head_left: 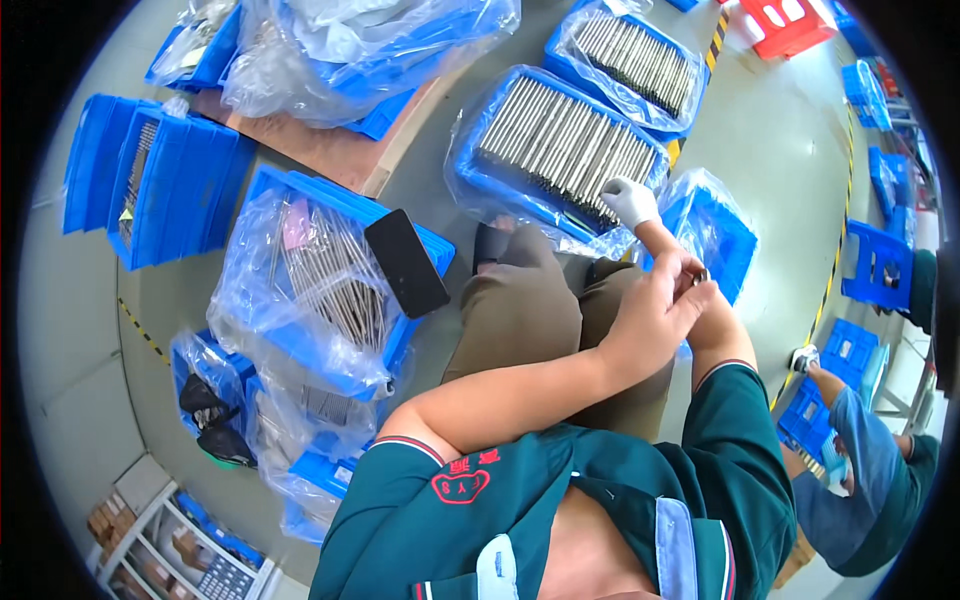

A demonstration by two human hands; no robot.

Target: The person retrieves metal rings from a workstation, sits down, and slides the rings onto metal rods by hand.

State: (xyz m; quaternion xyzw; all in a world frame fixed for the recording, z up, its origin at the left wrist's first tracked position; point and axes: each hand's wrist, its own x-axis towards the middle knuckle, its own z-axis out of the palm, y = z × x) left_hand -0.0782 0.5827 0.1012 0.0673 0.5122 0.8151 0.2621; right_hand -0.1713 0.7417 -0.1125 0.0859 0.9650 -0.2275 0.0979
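Observation:
My right hand (632, 204), in a white glove, reaches over the right edge of a plastic-lined blue crate (463, 165). Its fingers are bent together above the ends of closely packed metal rods (560, 140); whether one is between them is hidden. My bare left hand (672, 290) crosses my body to my right forearm (715, 325). Its fingers are curled by a small dark object (700, 278), too small to name. A black phone-like slab (407, 262) rests on the edge of another lined blue crate (270, 185), which holds loose thin rods (335, 275).
Another blue crate of rods (640, 60) stands beyond. A plastic-covered blue crate (735, 250) is at my right. Stacked blue crates (180, 190) stand left, and a red crate (785, 25) far right. Another person (870, 460) sits at the right.

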